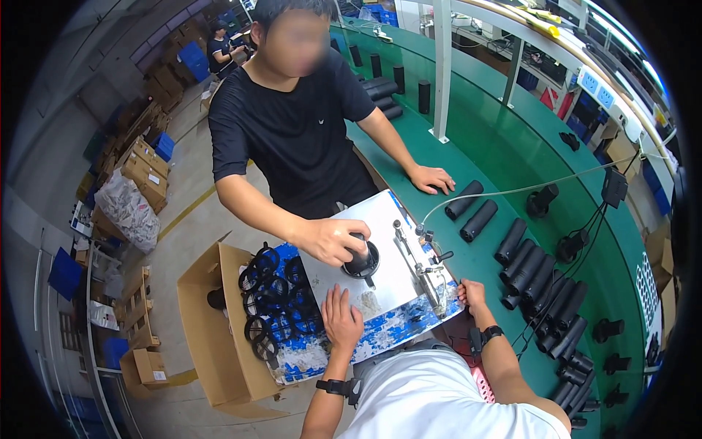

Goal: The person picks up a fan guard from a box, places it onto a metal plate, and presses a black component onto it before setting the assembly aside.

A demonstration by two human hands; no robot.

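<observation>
My left hand [341, 319] lies flat with fingers spread on the near edge of a white metal plate [333, 271], beside a pile of black plastic rings [281, 304]. My right hand [473, 294] is curled closed at the right corner of the worn blue-and-white board [387, 329]; what its fingers hold, if anything, is hidden. Near it, a metal clamp-like fixture [418, 263] with a thin air hose is mounted on the plate. Across from me, a co-worker's hand [333, 240] grips a black cylindrical part [358, 257] standing in a round black holder on the plate.
An open cardboard box [212, 344] stands left of the board. On the green bench [431, 212] at right lie several black tubes [534, 274], with cables and a hose running above them. The co-worker's other hand [431, 179] rests on the bench. Cartons [146, 172] line the far left.
</observation>
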